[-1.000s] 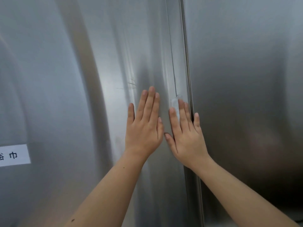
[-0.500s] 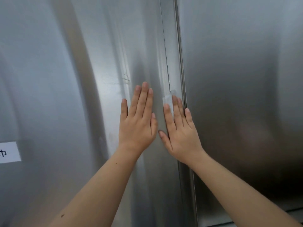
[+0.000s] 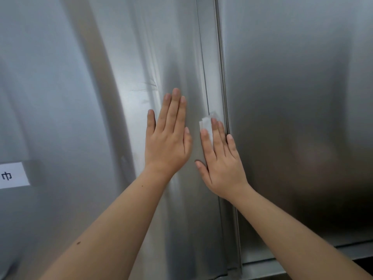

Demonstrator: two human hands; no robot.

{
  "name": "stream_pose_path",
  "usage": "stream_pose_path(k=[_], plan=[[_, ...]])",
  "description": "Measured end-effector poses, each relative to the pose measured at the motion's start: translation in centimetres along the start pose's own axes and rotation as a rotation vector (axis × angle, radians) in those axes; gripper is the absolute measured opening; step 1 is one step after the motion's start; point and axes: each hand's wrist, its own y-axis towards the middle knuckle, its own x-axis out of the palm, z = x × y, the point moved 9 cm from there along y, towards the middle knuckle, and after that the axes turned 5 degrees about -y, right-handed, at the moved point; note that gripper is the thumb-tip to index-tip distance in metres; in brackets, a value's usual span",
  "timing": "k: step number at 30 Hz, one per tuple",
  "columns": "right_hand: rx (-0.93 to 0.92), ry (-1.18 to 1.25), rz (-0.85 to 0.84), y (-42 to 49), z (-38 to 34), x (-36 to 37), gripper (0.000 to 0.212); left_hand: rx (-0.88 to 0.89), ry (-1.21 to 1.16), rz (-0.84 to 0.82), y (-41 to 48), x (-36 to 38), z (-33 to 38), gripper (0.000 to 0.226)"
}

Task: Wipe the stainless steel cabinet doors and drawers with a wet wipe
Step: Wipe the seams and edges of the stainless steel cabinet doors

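Note:
Two stainless steel cabinet doors fill the view: the left door (image 3: 80,98) and the right door (image 3: 292,98), split by a vertical seam (image 3: 222,57). My left hand (image 3: 167,138) lies flat on the left door with straight fingers. Just right of it, my right hand (image 3: 220,158) presses a white wet wipe (image 3: 206,123) flat against the left door's right edge, beside the seam. Only the wipe's top shows above my fingertips; the remainder is hidden under the hand.
A white label (image 3: 12,175) with a black character is stuck on the left door at the far left. The right door's bottom edge (image 3: 302,253) and a ledge below it show at lower right.
Both hands stay flat on the door, side by side. A little more of the wipe shows above my right fingertips, and the view has drifted so the label sits further left.

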Motion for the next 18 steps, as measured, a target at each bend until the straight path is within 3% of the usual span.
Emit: stream_pose_path(k=[18], plan=[[-0.009,-0.029,-0.039,-8.7,-1.7,2.2,0.067,0.0,-0.02,-0.045,-12.5,0.9,3.8,0.052]])
